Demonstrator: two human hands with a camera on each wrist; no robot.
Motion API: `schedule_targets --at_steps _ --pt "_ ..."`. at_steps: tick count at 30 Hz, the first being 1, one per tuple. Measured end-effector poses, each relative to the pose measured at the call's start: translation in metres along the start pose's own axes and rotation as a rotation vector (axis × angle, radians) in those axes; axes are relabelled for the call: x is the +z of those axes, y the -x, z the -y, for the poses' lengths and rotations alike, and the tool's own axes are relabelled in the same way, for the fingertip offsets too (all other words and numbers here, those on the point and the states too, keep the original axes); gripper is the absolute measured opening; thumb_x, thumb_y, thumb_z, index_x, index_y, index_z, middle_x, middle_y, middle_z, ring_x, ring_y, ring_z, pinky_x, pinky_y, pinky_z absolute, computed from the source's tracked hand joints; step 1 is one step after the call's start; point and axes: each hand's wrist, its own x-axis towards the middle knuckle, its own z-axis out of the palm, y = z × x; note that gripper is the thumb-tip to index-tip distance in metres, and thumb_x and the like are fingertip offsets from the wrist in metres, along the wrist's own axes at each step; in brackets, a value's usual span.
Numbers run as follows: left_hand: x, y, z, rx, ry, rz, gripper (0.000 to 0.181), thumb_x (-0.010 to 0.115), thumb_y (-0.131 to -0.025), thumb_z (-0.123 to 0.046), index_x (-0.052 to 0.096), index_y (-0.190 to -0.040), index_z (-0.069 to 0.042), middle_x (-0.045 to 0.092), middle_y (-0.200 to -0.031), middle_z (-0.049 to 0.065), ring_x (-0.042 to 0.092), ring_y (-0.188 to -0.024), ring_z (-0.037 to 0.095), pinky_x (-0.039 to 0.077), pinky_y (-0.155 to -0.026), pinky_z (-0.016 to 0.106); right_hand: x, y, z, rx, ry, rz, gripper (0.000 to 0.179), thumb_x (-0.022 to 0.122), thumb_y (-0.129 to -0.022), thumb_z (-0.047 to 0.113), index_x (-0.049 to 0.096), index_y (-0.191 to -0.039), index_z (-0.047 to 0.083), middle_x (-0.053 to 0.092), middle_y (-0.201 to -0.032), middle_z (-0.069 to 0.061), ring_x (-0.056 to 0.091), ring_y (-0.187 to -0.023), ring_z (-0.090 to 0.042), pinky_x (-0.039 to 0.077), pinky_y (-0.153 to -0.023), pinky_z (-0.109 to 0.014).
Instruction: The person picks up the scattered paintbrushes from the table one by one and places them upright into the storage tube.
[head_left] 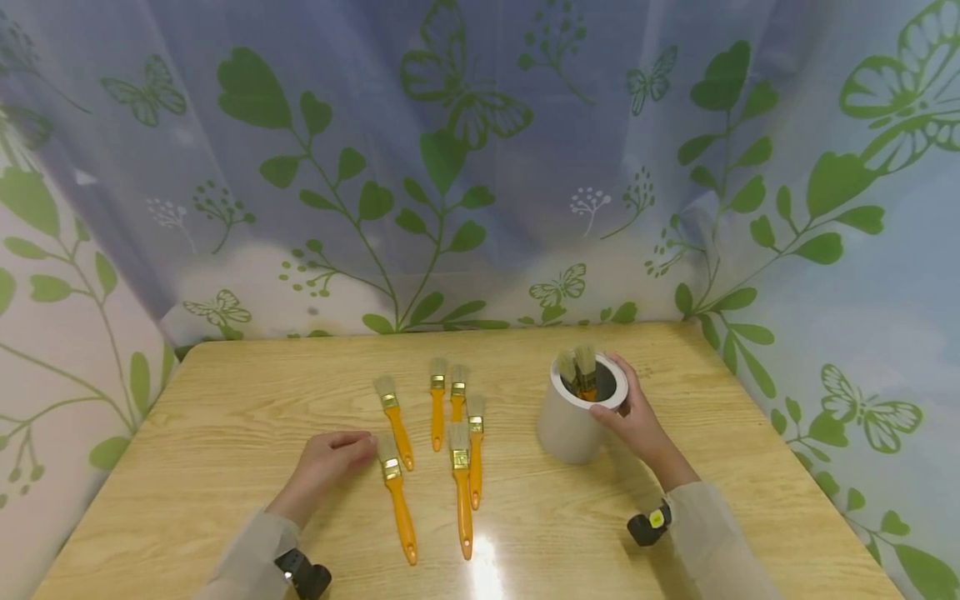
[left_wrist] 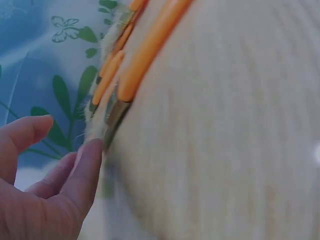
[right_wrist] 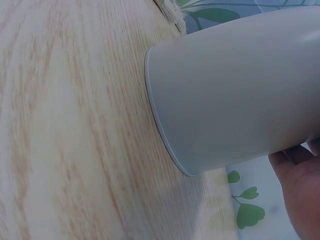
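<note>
Several flat paintbrushes with orange handles and pale bristles lie on the table. My left hand (head_left: 330,467) is beside the nearest left paintbrush (head_left: 401,517), fingertips right at its bristles; in the left wrist view the thumb and fingers of the left hand (left_wrist: 55,195) are spread apart. A white cylindrical container (head_left: 573,429) stands upright at the right, two paintbrushes (head_left: 587,367) inside it with bristles up. My right hand (head_left: 637,421) grips its rim, thumb at the near side and fingers round the right. The container's wall (right_wrist: 225,95) fills much of the right wrist view.
Another paintbrush (head_left: 395,421) lies just beyond the nearest left one. A group of paintbrushes (head_left: 461,500) lies mid-table, between the left hand and the container. The wood-grain table (head_left: 225,400) ends at a patterned curtain (head_left: 360,250) behind and at both sides.
</note>
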Motion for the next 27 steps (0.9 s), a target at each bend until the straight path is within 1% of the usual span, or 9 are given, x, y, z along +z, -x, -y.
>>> schedule_targets --at_steps 1,4,7,13,15,18,21,25,27 --pt "0.001 0.001 0.002 -0.006 -0.016 0.002 0.039 0.065 -0.091 -0.011 0.058 -0.120 0.014 0.064 -0.115 0.022 0.065 -0.097 0.018 0.055 -0.088 0.033 0.000 0.000 0.000 -0.002 -0.001 0.000 0.079 0.059 -0.090 -0.001 0.011 -0.153 0.009 0.022 -0.151 -0.022 0.037 -0.124 -0.002 0.037 -0.095 -0.008" --pt "0.004 0.006 0.006 0.009 -0.079 -0.008 0.040 0.068 -0.088 -0.010 0.059 -0.118 0.014 0.066 -0.111 0.023 0.065 -0.096 0.020 0.056 -0.082 0.030 0.000 -0.001 0.000 -0.001 -0.004 -0.001 0.080 0.059 -0.090 -0.003 0.012 -0.153 0.008 0.022 -0.151 -0.022 0.037 -0.124 -0.001 0.037 -0.095 -0.008" --pt "0.009 0.009 0.007 0.028 -0.147 -0.039 0.041 0.073 -0.084 -0.010 0.061 -0.116 0.012 0.068 -0.107 0.021 0.065 -0.095 0.021 0.056 -0.078 0.028 0.000 -0.001 0.000 -0.002 -0.006 -0.002 0.080 0.059 -0.089 -0.003 0.011 -0.152 0.006 0.022 -0.150 -0.023 0.037 -0.124 -0.002 0.036 -0.095 -0.008" --pt "0.019 0.014 0.004 0.060 -0.203 -0.067 0.050 0.082 -0.075 -0.012 0.060 -0.114 0.011 0.066 -0.104 0.020 0.065 -0.091 0.024 0.057 -0.077 0.032 0.000 -0.002 0.001 0.003 -0.015 -0.001 0.080 0.060 -0.090 -0.001 0.010 -0.152 0.004 0.022 -0.150 -0.022 0.036 -0.124 -0.003 0.036 -0.095 -0.008" --pt "0.021 0.015 0.004 0.073 -0.243 -0.084 0.053 0.084 -0.073 -0.014 0.060 -0.113 0.011 0.065 -0.103 0.021 0.065 -0.091 0.026 0.057 -0.077 0.035 0.000 -0.002 0.001 0.005 -0.014 0.002 0.080 0.060 -0.090 -0.001 0.010 -0.152 0.004 0.022 -0.150 -0.022 0.036 -0.124 -0.003 0.036 -0.095 -0.008" --pt "0.023 0.016 0.005 0.073 -0.307 -0.119 0.052 0.084 -0.072 -0.017 0.061 -0.110 0.010 0.066 -0.100 0.018 0.065 -0.089 0.025 0.056 -0.076 0.036 0.000 -0.002 0.001 0.005 -0.014 0.004 0.080 0.060 -0.090 -0.001 0.010 -0.152 0.004 0.022 -0.150 -0.023 0.036 -0.124 -0.002 0.036 -0.095 -0.008" --pt "0.025 0.015 0.007 0.088 -0.382 -0.147 0.048 0.084 -0.073 -0.022 0.063 -0.104 0.008 0.068 -0.094 0.015 0.065 -0.085 0.024 0.056 -0.073 0.036 0.000 -0.002 0.001 0.008 -0.011 0.001 0.080 0.060 -0.090 0.000 0.010 -0.152 0.004 0.023 -0.150 -0.023 0.036 -0.123 -0.002 0.036 -0.095 -0.008" --pt "0.029 0.014 0.007 0.132 -0.483 -0.152 0.049 0.084 -0.073 -0.027 0.063 -0.099 0.008 0.067 -0.087 0.012 0.063 -0.080 0.023 0.055 -0.069 0.035 0.000 -0.001 0.001 0.006 -0.010 -0.002 0.079 0.060 -0.090 0.000 0.010 -0.151 0.003 0.023 -0.149 -0.023 0.037 -0.123 -0.003 0.036 -0.095 -0.008" --pt "0.030 0.015 0.005 0.139 -0.519 -0.143 0.051 0.084 -0.072 -0.029 0.062 -0.099 0.009 0.065 -0.086 0.011 0.061 -0.078 0.022 0.054 -0.066 0.035 0.001 -0.001 0.001 0.000 -0.015 -0.002 0.079 0.060 -0.090 0.000 0.010 -0.151 0.003 0.023 -0.149 -0.024 0.037 -0.123 -0.003 0.036 -0.095 -0.008"
